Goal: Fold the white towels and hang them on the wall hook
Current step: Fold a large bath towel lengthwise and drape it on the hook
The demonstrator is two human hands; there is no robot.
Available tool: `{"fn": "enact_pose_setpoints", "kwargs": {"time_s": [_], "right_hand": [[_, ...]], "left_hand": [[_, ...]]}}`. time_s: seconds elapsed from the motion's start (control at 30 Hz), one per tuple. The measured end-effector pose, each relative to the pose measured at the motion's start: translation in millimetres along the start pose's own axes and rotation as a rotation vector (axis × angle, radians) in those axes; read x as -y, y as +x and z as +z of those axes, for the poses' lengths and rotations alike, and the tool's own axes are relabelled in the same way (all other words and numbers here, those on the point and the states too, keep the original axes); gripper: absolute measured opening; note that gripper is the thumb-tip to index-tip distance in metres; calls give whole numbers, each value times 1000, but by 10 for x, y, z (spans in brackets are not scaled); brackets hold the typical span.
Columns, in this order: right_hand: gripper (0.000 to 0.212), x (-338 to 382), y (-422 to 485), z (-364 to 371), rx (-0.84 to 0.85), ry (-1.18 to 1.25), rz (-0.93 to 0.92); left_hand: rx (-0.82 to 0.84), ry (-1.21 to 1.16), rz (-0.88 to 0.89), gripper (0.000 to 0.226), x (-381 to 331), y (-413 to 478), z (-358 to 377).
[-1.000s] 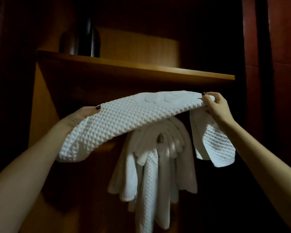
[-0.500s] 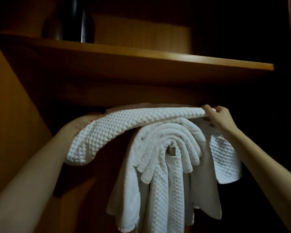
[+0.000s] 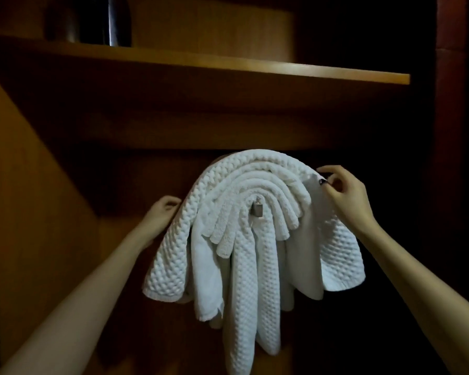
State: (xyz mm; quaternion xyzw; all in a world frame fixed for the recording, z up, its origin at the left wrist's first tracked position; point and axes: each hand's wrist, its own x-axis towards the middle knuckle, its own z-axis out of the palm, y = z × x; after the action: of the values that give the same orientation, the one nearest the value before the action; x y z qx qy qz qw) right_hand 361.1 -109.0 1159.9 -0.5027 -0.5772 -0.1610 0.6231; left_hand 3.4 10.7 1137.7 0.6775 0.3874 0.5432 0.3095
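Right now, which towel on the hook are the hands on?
The outermost towel, arched over the other towels on the hook. The right hand pinches its right edge; the left hand is at its left edge.

Metal wall hook point(image 3: 257, 211) under layered white towels point(image 3: 244, 266); wooden shelf point(image 3: 255, 66) above, bearing a dark container point(image 3: 92, 20).

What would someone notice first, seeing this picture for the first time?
A bundle of white towels hangs in arched layers over a metal hook at centre, bright against dark wood. The right hand pinches the top towel by its right edge; the left hand sits at its left side.
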Motion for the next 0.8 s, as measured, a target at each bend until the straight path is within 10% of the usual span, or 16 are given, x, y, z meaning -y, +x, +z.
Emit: {"fn": "enact_pose_setpoints", "kwargs": {"time_s": [0.27,0.43,0.8], "right_hand": [[44,-349,-144,11,337,6,-11],[62,-441,-78,108,269,86,-72],[64,-331,251,207,220,195,-219]], "left_hand": [[-160,272,683,34,-607,-496,446],[-128,187,551,52,-711,-332,454],[-347,412,520,19,-758,22,418]]}}
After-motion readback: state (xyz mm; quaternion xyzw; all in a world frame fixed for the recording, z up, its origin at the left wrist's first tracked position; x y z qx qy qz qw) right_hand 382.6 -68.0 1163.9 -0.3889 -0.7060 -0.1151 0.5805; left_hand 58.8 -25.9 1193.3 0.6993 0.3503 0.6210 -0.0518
